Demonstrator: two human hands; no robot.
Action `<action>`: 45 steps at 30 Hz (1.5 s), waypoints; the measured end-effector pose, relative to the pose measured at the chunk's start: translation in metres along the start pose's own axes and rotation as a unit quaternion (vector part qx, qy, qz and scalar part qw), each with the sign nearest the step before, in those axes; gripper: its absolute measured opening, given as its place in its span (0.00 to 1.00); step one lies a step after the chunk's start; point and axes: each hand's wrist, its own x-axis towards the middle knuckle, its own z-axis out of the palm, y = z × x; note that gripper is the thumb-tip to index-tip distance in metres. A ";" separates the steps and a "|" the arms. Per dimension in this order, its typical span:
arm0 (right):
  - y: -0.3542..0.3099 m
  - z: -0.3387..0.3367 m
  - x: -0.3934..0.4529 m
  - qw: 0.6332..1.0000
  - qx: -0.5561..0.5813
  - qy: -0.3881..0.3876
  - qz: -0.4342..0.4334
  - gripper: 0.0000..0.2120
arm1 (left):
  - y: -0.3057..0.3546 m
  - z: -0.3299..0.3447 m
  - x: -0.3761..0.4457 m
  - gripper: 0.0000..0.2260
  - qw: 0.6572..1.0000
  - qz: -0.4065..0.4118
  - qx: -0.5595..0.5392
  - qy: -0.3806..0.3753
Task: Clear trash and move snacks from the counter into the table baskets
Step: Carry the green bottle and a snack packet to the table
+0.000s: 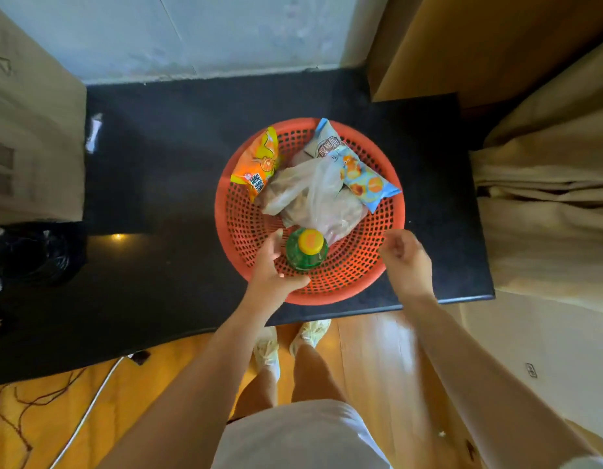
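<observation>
A round red mesh basket (367, 265) stands on the black table (165, 184). Inside it lie an orange snack packet (261, 162), a blue and grey snack packet (323, 140), a light blue packet with orange circles (364, 181) and a clear plastic bag (313, 198). A green bottle with a yellow cap (307, 250) stands upright near the basket's front. My left hand (271, 269) curves around the bottle's left side, fingers apart, thumb at its base. My right hand (406, 257) hovers at the basket's right rim with loosely curled fingers, holding nothing.
Beige curtains (543, 204) hang at the right of the table. A cardboard box (26, 137) sits at the left, with a black trash bag (33, 255) beside it. Cables (90, 394) run over the wooden floor below.
</observation>
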 end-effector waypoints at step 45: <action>0.007 -0.008 -0.274 0.857 0.484 0.078 0.158 0.16 | 0.053 -0.069 -0.107 0.34 0.973 0.061 -0.012 -0.224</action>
